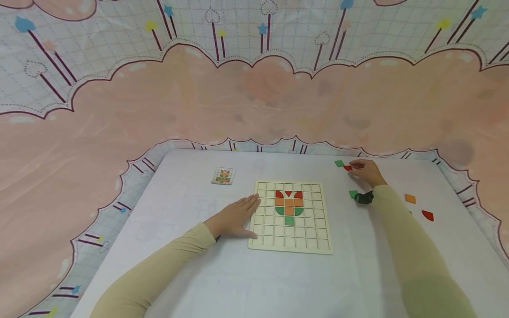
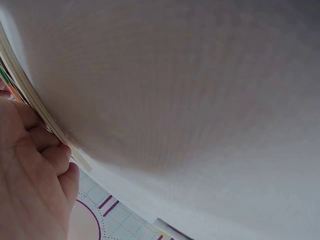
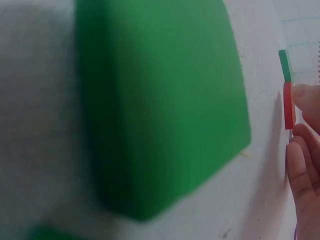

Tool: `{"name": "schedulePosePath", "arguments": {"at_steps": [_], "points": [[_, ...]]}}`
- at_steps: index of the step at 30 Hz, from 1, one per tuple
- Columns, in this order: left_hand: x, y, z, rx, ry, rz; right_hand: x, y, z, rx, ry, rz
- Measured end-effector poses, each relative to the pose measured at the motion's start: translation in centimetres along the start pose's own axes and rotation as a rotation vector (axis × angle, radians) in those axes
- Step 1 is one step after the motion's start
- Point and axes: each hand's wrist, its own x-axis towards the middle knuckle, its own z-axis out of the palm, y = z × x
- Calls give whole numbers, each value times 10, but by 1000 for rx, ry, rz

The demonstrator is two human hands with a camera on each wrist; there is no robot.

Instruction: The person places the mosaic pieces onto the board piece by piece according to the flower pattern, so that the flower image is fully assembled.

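While my left hand (image 1: 234, 215) lies flat with straight fingers against the left edge of the wooden grid board (image 1: 292, 247), my right hand (image 1: 367, 171) is out at the far right of the white table (image 1: 222, 274), fingertips touching a small red piece (image 1: 347, 168). From the right wrist view my fingers (image 3: 302, 165) are right up against that red piece (image 3: 289, 106), seen edge-on, but I honestly can't tell if I'm pinching it or just touching it. A green piece (image 1: 339, 163) sits just beside the red one, on its left. Another green piece (image 1: 353, 194) lies near my right wrist, next to the dark wrist strap (image 1: 364, 198), and it fills most of the right wrist view (image 3: 160, 105). On the board there's a little flower made of red, orange and green tiles (image 1: 289, 203). Well off to the right sit an orange piece (image 1: 410, 198) and a second red piece (image 1: 427, 215). A small pattern card (image 1: 223, 176) lies beyond the board on the left.
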Motion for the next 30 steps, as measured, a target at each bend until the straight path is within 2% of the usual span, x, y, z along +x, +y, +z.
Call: {"name": "schedulePosePath", "arguments": {"at_steps": [9,17,24,30], "points": [[2,0,2,9,-3,-7,-6,-4,3,-99,-44,-18],[1,1,1,17,-8,-13,-7,-5,7,-182,-114,-129],[0,2,0,5,1,-6,-3,-9,8,-171,-102,-118],[0,1,1,3,0,-3,4,-10,10,-202,-147,-110]]}}
